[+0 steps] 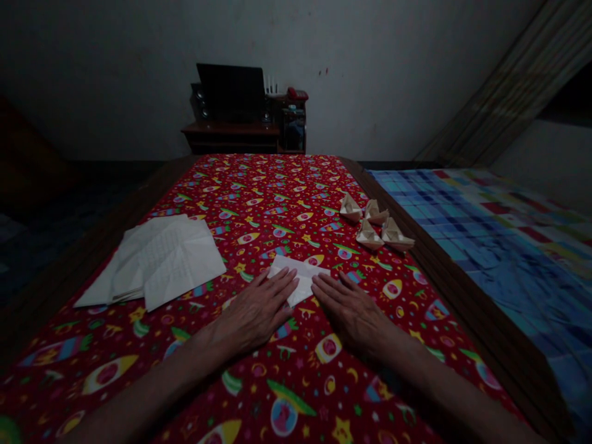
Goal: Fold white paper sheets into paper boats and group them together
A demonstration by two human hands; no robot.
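A folded sheet of white paper [303,280] lies on the red patterned cloth between my two hands. My left hand [263,305] rests flat over its left part, fingers stretched out and pointing away from me. On the right edge of the paper lie the fingertips of my right hand [349,306], also flat with fingers extended. Neither hand grips anything. The parts of the paper under my fingers are hidden.
Left of my hands is a loose stack of white paper sheets [173,259]. Several folded paper boats [370,237] stand at the right. Beyond the table, a dark monitor [235,92] and a red telephone [297,94] are on a cabinet. A bed with a blue checked cover [444,222] is at right.
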